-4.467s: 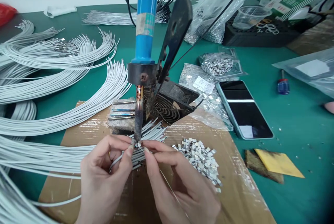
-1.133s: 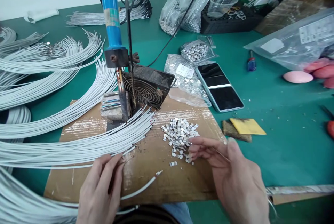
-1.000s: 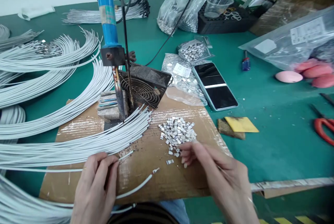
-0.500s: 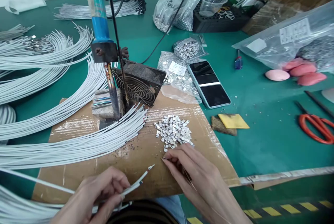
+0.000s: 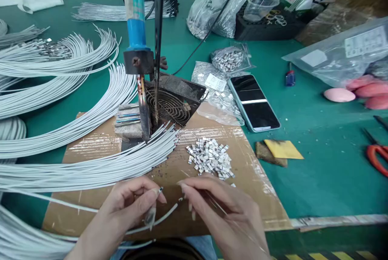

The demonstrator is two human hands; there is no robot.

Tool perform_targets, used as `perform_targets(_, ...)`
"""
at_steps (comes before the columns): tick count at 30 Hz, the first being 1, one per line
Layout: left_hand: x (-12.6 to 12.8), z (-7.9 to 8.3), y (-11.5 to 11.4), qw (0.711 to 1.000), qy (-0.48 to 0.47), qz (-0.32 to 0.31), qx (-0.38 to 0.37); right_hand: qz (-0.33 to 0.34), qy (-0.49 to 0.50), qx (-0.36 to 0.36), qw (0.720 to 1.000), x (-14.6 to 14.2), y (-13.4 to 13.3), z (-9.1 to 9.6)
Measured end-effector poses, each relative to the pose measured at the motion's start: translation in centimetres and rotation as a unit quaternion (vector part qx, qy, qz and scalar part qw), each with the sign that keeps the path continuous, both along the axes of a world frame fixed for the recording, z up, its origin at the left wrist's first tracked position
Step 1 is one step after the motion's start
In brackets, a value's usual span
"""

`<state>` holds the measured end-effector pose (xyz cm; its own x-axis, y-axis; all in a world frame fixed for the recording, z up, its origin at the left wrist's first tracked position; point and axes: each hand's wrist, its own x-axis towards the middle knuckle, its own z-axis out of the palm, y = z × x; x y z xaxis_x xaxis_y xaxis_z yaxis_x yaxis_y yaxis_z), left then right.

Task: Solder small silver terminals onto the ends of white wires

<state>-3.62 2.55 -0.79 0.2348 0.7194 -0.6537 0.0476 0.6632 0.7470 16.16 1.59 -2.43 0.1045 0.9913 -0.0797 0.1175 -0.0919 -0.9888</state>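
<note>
By front edge of cardboard [image 5: 257,185], my left hand [image 5: 129,203] pinches white wire [image 5: 160,189]; my right hand [image 5: 226,213], fingertips together, holds thin strand [image 5: 217,203]; open room right of metal-piece pile [image 5: 209,157].

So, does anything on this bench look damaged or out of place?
The yellow pad lies crooked over a brown pad and has a dark stain along its upper edge. The cardboard shows whitish streaks, as if scraped. Both may just be wear from use.
</note>
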Motion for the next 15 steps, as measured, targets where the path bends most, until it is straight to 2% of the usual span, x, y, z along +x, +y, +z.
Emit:
perform_targets(3,-0.3,-0.2,0.2,0.999,-0.026,0.027,-0.026,0.030,0.041,-0.016,0.999,-1.1,0.3,0.1)
perform_targets(10,0.0,0.0,0.2,0.996,-0.050,0.067,-0.009,0.056,0.136,-0.076,0.986,-2.9,0.6,0.4)
perform_targets(15,0.2,0.0,0.1,0.994,-0.060,0.085,-0.004,0.058,0.136,-0.078,0.986,-3.1,0.8,0.5)
